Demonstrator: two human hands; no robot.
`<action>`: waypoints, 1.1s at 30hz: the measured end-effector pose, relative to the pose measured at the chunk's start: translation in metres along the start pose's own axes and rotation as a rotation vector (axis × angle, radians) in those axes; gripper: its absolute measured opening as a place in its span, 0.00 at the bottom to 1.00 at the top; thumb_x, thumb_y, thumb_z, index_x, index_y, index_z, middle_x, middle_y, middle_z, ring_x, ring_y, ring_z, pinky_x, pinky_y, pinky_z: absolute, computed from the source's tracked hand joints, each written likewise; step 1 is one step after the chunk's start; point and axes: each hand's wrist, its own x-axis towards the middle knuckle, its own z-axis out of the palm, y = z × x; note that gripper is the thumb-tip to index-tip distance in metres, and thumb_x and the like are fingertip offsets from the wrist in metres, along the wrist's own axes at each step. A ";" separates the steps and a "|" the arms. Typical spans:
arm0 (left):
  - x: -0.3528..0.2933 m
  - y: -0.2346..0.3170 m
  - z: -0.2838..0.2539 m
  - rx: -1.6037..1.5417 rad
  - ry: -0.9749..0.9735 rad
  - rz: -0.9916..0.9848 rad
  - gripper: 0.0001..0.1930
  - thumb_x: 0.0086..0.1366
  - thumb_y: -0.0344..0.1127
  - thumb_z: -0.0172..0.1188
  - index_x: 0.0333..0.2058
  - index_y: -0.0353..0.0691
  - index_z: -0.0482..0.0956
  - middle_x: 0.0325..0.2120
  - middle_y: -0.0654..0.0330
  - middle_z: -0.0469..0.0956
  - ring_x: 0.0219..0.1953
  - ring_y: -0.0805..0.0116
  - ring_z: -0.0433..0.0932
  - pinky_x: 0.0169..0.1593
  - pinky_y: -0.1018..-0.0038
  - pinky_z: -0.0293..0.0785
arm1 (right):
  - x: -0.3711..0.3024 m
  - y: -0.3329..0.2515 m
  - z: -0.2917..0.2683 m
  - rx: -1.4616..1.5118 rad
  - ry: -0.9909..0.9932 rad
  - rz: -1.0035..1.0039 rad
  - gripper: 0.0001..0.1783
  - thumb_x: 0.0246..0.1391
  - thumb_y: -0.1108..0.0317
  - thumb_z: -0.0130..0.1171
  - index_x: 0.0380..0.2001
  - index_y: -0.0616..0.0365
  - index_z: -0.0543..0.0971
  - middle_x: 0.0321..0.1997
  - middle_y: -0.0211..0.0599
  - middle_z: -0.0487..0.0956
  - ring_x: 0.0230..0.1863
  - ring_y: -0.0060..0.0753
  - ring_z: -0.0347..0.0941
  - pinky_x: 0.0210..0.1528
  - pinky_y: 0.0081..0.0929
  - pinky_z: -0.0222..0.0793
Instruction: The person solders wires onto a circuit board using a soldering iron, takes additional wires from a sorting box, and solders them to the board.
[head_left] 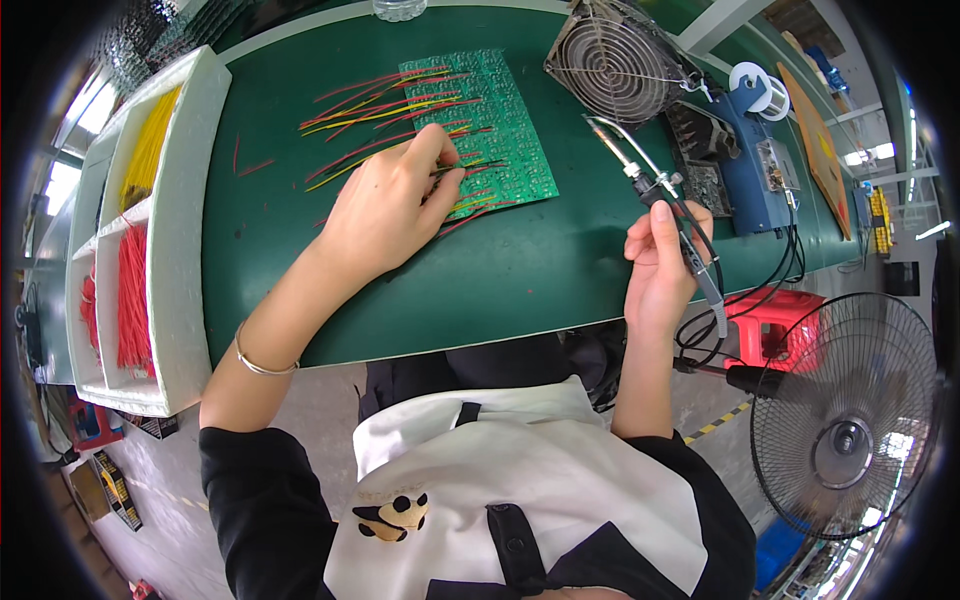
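Observation:
My left hand (392,205) is over the lower left part of a green circuit board (510,130), thumb and forefinger closed together. A thin black wire (488,163) runs out from between those fingertips across the board. Several red wires (345,93) and yellow wires (385,113) lie on the board, their long ends trailing left over the green table. My right hand (665,255) grips a soldering iron (645,183) with a thin metal feed tube fixed alongside it. The iron's tip points up and left, off the board and above the table.
A white foam box (178,230) at the left holds yellow wires (150,150) and red wires (132,300). A square fan (610,62) stands at the back, beside a blue soldering unit (755,165) with a solder spool (757,90). Black cables hang near a round fan (845,435) and red stool (770,325).

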 end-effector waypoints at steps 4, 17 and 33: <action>0.002 0.000 -0.017 -0.001 -0.043 -0.066 0.07 0.57 0.28 0.56 0.28 0.33 0.68 0.14 0.59 0.67 0.15 0.71 0.63 0.23 0.76 0.63 | 0.007 0.002 -0.006 -0.051 0.036 -0.025 0.13 0.50 0.72 0.61 0.30 0.60 0.66 0.21 0.40 0.76 0.17 0.23 0.70 0.22 0.16 0.68; -0.014 0.031 -0.006 0.271 -0.097 0.322 0.02 0.57 0.24 0.51 0.29 0.36 0.68 0.18 0.54 0.72 0.19 0.55 0.72 0.23 0.65 0.66 | 0.003 0.002 -0.005 -0.063 0.065 -0.024 0.14 0.50 0.70 0.61 0.31 0.61 0.64 0.21 0.40 0.76 0.17 0.24 0.71 0.21 0.18 0.70; -0.012 0.015 0.012 0.394 0.041 0.287 0.08 0.52 0.24 0.57 0.27 0.37 0.65 0.22 0.59 0.69 0.24 0.63 0.71 0.23 0.70 0.67 | -0.015 0.000 -0.010 -0.039 -0.021 -0.021 0.12 0.51 0.74 0.59 0.30 0.61 0.64 0.20 0.43 0.76 0.14 0.25 0.70 0.19 0.17 0.68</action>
